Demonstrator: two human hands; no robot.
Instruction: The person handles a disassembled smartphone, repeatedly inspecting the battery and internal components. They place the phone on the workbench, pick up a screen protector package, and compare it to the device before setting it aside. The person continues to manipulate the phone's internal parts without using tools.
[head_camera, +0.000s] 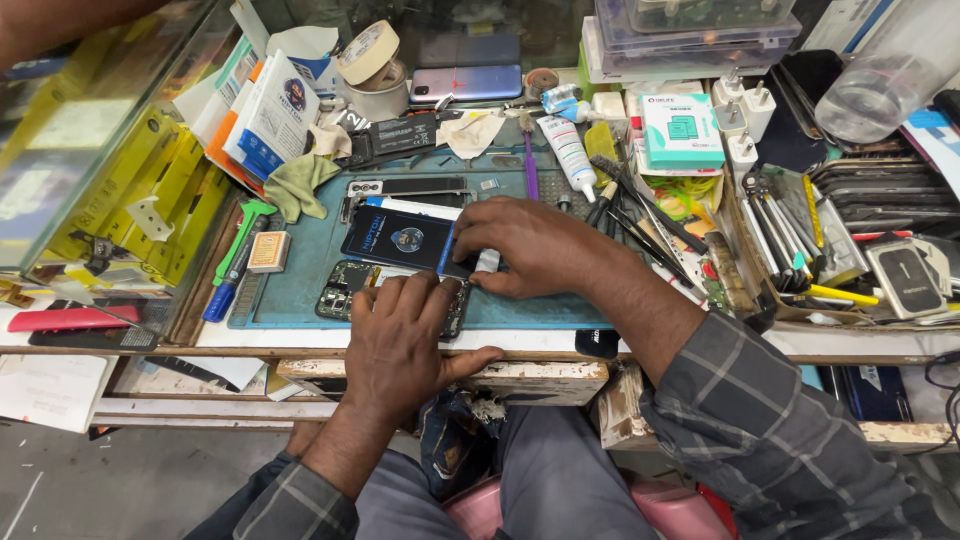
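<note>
Here the counter (560, 335) carries a blue work mat (300, 290) with clutter packed close on every side: boxes and a tape roll (367, 50) behind, a tray of hand tools (790, 240) to the right, a blue-handled screwdriver (232, 265) at the mat's left edge. On the mat an opened phone (345, 290) lies with its long axis running left to right, directly ahead of both hands, and a dark battery pack (400, 238) rests over it, tilted slightly. The right hand (540, 245) reaches in from the right, fingers curled and pressing the battery pack's right end. The left hand (400, 335) comes from below and is nearer, fingers bent down flat on the phone's lower edge, gripping nothing. Free room lies only along the mat's near strip, by the counter edge
</note>
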